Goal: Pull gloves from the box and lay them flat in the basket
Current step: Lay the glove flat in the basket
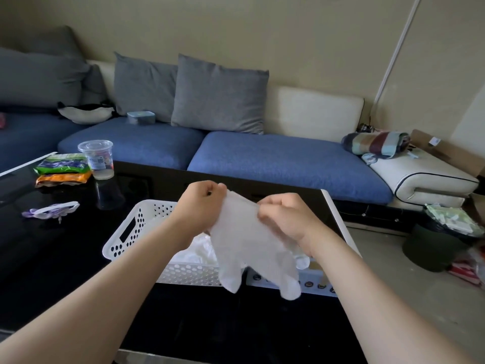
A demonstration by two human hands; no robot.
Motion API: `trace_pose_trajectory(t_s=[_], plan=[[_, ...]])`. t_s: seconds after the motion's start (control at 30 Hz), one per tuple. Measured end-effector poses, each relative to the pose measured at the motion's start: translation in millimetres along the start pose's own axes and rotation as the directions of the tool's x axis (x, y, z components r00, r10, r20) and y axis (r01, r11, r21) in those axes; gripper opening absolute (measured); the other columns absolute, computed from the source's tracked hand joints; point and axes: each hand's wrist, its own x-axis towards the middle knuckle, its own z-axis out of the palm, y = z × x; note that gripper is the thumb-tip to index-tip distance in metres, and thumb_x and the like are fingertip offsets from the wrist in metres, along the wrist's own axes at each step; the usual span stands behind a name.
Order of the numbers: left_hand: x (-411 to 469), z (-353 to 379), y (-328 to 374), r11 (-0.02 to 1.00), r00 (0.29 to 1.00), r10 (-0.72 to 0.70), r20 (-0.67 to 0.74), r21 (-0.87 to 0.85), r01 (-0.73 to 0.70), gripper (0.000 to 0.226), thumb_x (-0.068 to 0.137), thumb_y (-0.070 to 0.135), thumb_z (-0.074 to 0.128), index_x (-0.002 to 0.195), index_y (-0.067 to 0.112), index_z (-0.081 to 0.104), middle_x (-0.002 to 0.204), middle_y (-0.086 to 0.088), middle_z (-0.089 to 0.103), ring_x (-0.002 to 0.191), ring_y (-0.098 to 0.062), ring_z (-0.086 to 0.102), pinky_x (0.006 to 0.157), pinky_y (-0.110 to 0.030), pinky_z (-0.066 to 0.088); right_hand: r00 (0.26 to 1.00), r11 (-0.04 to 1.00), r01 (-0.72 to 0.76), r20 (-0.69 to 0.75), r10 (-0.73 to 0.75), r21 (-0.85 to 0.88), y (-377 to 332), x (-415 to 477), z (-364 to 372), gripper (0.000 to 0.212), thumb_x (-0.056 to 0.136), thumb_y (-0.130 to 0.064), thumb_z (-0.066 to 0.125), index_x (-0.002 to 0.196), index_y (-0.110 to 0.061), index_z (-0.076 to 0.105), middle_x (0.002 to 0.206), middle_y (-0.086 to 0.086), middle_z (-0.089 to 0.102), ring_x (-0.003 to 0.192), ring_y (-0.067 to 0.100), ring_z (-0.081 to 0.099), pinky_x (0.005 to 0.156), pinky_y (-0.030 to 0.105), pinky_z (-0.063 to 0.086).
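In the head view, two hands hold one translucent white glove (252, 248) above the black table (65, 258). The left hand (202, 200) and the right hand (283, 216) each have their grip pinched on its cuff, and its fingers hang down. Behind it stands one white perforated basket (126, 232) holding heaped gloves (196, 252), too crumpled to count, with one glove box (309, 281) just beside it on the right. One plastic cup (96, 158) and two snack packets (63, 165) sit at the far left.

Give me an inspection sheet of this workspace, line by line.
Surface: glossy black table.
Job's things: white glove held above white perforated basket; more gloves lie inside; glove box beside basket, partly hidden.
Clutter: plastic cup, snack packets, purple wrapper.
Grippers: left hand and right hand both pinch the glove's cuff.
Cables: none clear; white conduit on wall.
Surroundings: blue sofa, grey cushions, bin on floor.
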Motion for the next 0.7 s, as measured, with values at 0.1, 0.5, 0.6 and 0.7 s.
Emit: trace_pose_trajectory(t_s=[0.1, 0.5, 0.6, 0.7], plan=[[2, -12, -15, 0.993, 0.997, -0.049, 0.055, 0.108, 0.043, 0.038, 0.105, 0.047, 0.057, 0.102, 0.01, 0.066, 0.08, -0.01, 0.062, 0.065, -0.024, 0.057, 0.045, -0.028, 0.046, 0.995, 0.987, 0.028, -0.085, -0.042, -0.155, 14, 12, 11, 0.012, 0.096, -0.023, 0.073, 0.093, -0.028, 0.084, 0.084, -0.01, 0.081, 0.084, 0.007, 0.077, 0.077, 0.026, 0.062], [16, -60, -55, 0.908, 0.996, 0.024, -0.09, 0.418, 0.016, 0.042, 0.104, 0.044, 0.057, 0.09, 0.005, 0.065, 0.071, -0.008, 0.062, 0.059, -0.021, 0.052, 0.056, -0.035, 0.04, 0.887, 0.835, 0.31, -0.177, -0.426, -0.454, 23, 53, 59, 0.001, 0.1, -0.027, 0.075, 0.099, -0.027, 0.076, 0.075, -0.011, 0.074, 0.073, 0.007, 0.072, 0.076, 0.041, 0.064], [18, -73, -64, 0.857, 0.99, 0.018, -0.14, 0.512, 0.057, 0.044, 0.104, 0.047, 0.055, 0.083, 0.009, 0.064, 0.075, -0.008, 0.068, 0.063, -0.024, 0.059, 0.057, -0.034, 0.044, 0.869, 0.812, 0.346, -0.166, -0.467, -0.47, 24, 64, 73, 0.007, 0.104, -0.022, 0.069, 0.107, -0.026, 0.075, 0.084, -0.012, 0.074, 0.078, 0.007, 0.071, 0.076, 0.044, 0.064], [21, -84, -73, 0.808, 0.98, -0.004, -0.197, 0.577, 0.119, 0.05, 0.102, 0.048, 0.056, 0.075, 0.006, 0.056, 0.074, -0.009, 0.066, 0.065, -0.028, 0.06, 0.059, -0.034, 0.043, 0.866, 0.788, 0.367, -0.129, -0.484, -0.494, 21, 70, 86, 0.013, 0.107, -0.021, 0.064, 0.116, -0.025, 0.073, 0.094, -0.01, 0.074, 0.084, 0.009, 0.07, 0.076, 0.044, 0.063]])
